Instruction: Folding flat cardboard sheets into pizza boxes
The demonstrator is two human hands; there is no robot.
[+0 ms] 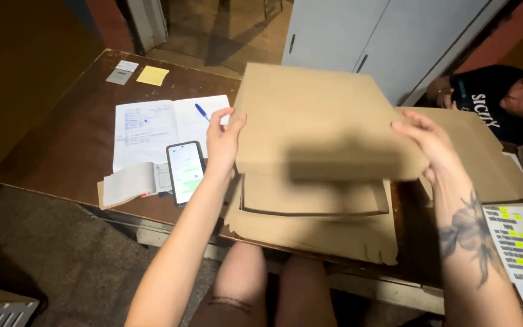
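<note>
Left hand [224, 138] & right hand [430, 140] each clamped on opp. edges of a flat cardboard box [322, 121], held above more flattened cardboard [316, 227] on the counter [68, 151]. Phone [185, 171] lies just left of the left hand, next to an open notebook [152, 127] w/ a blue pen [201, 112].

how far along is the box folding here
Looks done: the flat closed cardboard box, held up by the left hand and right hand at its sides. Under it on the table lies another box on an unfolded cardboard sheet. Probably left: that sheet and more flat cardboard at the right. No stack of finished boxes shows, so the count is unclear.
</note>
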